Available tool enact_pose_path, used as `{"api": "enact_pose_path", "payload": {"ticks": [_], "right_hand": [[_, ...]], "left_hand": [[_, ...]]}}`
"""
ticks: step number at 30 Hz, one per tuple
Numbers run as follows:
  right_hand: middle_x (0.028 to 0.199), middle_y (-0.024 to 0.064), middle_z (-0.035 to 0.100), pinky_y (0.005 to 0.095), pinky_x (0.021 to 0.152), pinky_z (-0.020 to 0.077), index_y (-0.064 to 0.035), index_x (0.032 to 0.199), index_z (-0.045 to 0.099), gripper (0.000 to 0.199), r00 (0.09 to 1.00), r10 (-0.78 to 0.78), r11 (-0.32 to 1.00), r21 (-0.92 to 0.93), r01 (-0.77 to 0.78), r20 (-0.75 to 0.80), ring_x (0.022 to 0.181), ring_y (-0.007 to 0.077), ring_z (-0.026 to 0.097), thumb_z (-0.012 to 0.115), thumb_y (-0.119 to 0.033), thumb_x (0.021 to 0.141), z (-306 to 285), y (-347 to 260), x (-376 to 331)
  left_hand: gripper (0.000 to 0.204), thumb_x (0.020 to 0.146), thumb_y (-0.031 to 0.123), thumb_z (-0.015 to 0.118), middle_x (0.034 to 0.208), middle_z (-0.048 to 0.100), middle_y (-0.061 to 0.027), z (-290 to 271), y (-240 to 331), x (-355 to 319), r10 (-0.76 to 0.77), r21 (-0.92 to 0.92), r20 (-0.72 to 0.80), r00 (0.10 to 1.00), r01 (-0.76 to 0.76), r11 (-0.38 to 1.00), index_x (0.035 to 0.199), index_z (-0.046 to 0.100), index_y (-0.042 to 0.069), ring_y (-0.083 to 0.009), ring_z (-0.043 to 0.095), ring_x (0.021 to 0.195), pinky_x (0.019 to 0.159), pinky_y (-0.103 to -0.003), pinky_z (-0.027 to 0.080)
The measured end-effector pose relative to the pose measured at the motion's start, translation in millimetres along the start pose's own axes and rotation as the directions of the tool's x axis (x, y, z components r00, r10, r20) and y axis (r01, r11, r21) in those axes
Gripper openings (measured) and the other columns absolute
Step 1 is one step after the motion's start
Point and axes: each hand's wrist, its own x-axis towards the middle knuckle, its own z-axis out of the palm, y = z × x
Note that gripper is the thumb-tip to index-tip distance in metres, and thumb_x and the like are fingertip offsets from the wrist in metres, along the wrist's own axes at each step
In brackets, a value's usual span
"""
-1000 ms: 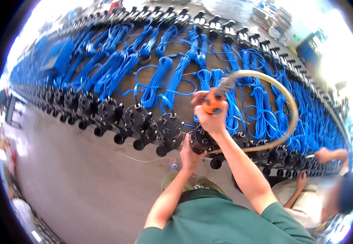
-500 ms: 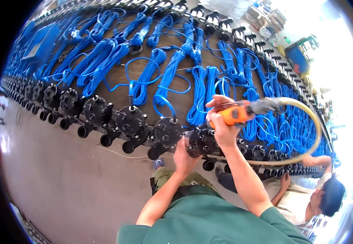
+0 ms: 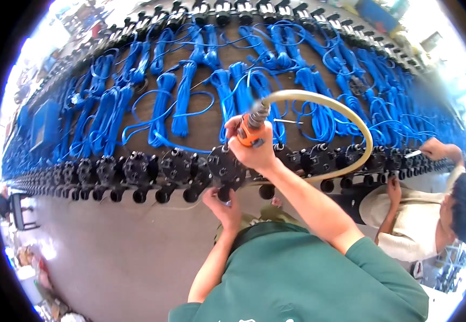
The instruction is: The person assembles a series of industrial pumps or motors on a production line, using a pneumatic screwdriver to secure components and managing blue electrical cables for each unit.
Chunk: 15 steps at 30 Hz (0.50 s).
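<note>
My right hand (image 3: 255, 150) is closed around an orange air screwdriver (image 3: 251, 132), held above a round black pump housing (image 3: 225, 166) at the table's near edge. A pale yellow hose (image 3: 368, 137) leaves the tool's upper end and loops to the right. My hand hides the driver's lower tip, so I cannot tell whether it touches a screw. Below the same housing, my left hand (image 3: 225, 208) grips its short black outlet pipe (image 3: 225, 192), with fingers and thumb on either side.
Similar black housings (image 3: 140, 167) line the near edge on both sides. Coiled blue cables (image 3: 160, 107) cover the brown table (image 3: 190, 144); more units (image 3: 222, 12) stand along the far edge. At the right, a co-worker's hand (image 3: 434, 148) holds a thin white object (image 3: 412, 154).
The view has shifted right along the table. My right hand has brought the screwdriver left and more upright over the housing. My left hand has slid down to its outlet pipe.
</note>
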Motion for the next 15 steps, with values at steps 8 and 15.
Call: {"api": "enact_pose_path", "payload": {"ticks": [8, 15], "right_hand": [[0.096, 0.0104, 0.072, 0.0296, 0.071, 0.0555, 0.0012, 0.11, 0.062, 0.033, 0.981, -0.135, 0.99, 0.058, 0.127, 0.142, 0.085, 0.0152, 0.072, 0.064, 0.005, 0.076, 3, -2, 12], [0.114, 0.0153, 0.069, 0.0257, 0.068, 0.0552, 0.0021, 0.111, 0.059, 0.034, 0.994, -0.066, 0.914, 0.405, 0.026, 0.086, 0.092, 0.0206, 0.072, 0.062, 0.01, 0.078, -47, -58, -18]], "left_hand": [[0.027, 0.092, 0.005, 0.062, 0.098, 0.071, -0.018, 53, 3, -24, -0.021, -0.075, 0.326, 0.945, 0.048, 0.996, 0.119, 0.061, -0.001, -0.0286, 0.07, 0.089, 0.08, -0.039, 0.054], [0.025, 0.084, 0.008, 0.068, 0.088, 0.072, -0.0201, 80, -7, -30, -0.068, 0.027, 0.256, 0.964, 0.063, 0.998, 0.107, 0.071, 0.0, -0.0339, 0.071, 0.079, 0.074, -0.04, 0.055]]}}
